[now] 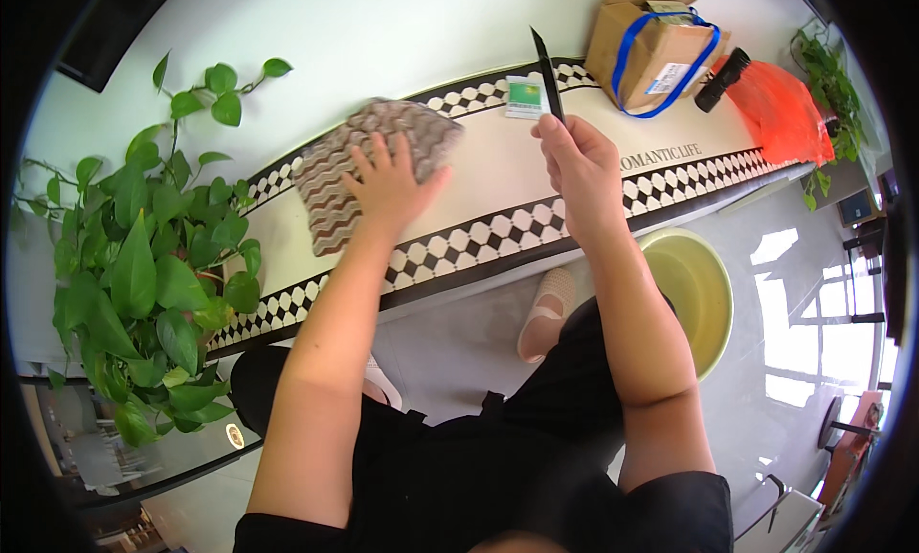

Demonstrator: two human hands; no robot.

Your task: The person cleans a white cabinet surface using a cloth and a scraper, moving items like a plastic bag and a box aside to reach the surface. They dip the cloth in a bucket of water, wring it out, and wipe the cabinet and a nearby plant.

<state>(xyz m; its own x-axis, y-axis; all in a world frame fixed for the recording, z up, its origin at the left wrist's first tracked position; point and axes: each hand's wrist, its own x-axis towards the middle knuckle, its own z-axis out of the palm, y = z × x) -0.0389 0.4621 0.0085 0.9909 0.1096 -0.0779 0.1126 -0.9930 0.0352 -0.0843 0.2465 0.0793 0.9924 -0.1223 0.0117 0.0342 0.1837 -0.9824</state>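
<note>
My left hand (391, 183) lies with spread fingers on a brown and grey wavy-striped cloth (330, 194), which rests on a cream mat (488, 176) with a black-and-white patterned border. My right hand (580, 169) grips a slim black tool (547, 72), perhaps a knife, and holds it upright above the mat with its pointed end away from me. Just left of the tool, a small green and white packet (525, 97) lies near the mat's far edge. The handle of the tool is hidden in my right fist.
An open cardboard box (646, 57) with a blue strap stands at the back right, beside a black flashlight (722, 79) and a red plastic bag (779, 111). A leafy potted plant (154, 280) covers the left end. On the floor at right sits a yellow-green basin (689, 294).
</note>
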